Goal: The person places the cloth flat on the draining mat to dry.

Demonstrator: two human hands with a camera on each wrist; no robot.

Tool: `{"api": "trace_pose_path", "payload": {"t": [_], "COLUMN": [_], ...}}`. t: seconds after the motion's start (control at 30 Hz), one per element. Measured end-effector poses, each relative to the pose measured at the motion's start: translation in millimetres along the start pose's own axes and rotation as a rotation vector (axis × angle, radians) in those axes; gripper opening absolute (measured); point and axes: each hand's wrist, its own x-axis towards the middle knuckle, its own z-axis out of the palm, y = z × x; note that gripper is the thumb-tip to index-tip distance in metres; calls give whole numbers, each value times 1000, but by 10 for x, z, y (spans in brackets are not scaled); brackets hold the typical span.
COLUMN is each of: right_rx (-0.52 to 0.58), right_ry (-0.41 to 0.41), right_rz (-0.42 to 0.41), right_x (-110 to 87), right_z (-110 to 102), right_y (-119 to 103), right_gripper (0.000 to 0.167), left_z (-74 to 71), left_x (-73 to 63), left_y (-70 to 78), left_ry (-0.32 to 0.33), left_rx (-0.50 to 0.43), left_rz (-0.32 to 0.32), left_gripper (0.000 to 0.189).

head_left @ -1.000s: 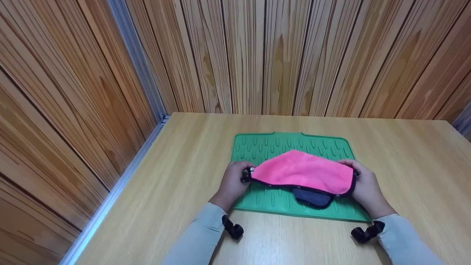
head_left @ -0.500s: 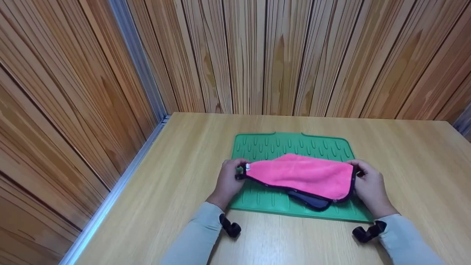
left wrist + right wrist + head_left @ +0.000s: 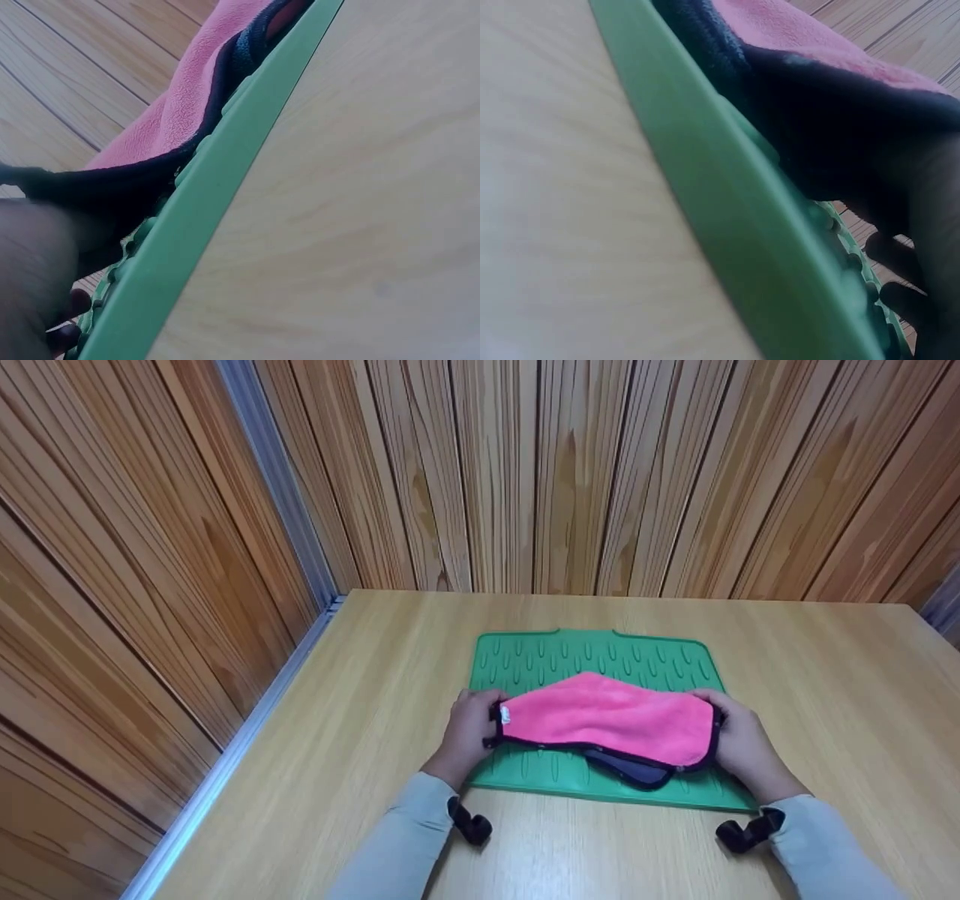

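A pink, fleecy cloth piece (image 3: 607, 716) with dark edging and a small white tag is stretched between both hands, over a green ribbed mat (image 3: 592, 649). The left hand (image 3: 469, 727) pinches its narrow tagged end. On the opposite side the right hand (image 3: 742, 742) grips the wider end. Below the pink side hangs a dark blue flap (image 3: 634, 771), part of it hidden. Close up in the left wrist view, the dark edging (image 3: 112, 187) runs past the thumb. In the right wrist view the fingers (image 3: 896, 259) show under the dark underside, mostly in shadow.
The mat lies on a light wooden table (image 3: 405, 660), its raised rim (image 3: 705, 165) close to both wrists. Wood-panelled walls (image 3: 495, 472) stand behind and at the left, where a metal rail (image 3: 247, 742) runs along the table's edge. Each wrist wears a black strap mount (image 3: 470, 823).
The cloth's left end moved out left and the right end rose slightly right, then came back in. Its top edge dropped a little and less of the blue flap shows than a second ago.
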Motion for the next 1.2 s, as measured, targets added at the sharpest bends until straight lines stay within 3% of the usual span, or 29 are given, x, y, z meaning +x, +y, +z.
{"api": "trace_pose_path", "payload": {"t": [0.13, 0.33, 0.43, 0.6, 0.67, 0.83, 0.9, 1.07, 1.2], "right_rx": [35, 42, 49, 128, 140, 118, 115, 68, 6], "right_ry": [10, 68, 135, 210, 208, 151, 101, -32, -62], "right_rz": [-14, -79, -70, -25, -23, -51, -53, -36, -46], "right_x": [-4, -30, -40, -45, -50, -53, -52, -37, -25], "right_z": [7, 3, -13, -44, -51, -39, -33, -32, -32], "right_y": [6, 24, 17, 6, 7, 24, 32, 42, 39], "right_gripper": [41, 31, 30, 31, 31, 33, 35, 39, 42], "left_z": [0, -14, -24, 30, 37, 3, 16, 41, 52], "left_x": [-5, -29, -38, -11, -11, -36, -26, -3, 6], "left_y": [12, 33, 38, -66, -72, 30, 35, 43, 51], "left_ry": [-12, 36, 105, 298, 320, 157, 98, 25, 10], "left_rx": [-72, -112, -161, -112, -95, -137, -93, 67, 118], "left_rz": [-56, -51, -24, 149, 169, -12, -49, -50, -69], "left_gripper": [25, 20, 18, 18, 18, 23, 28, 34, 31]}}
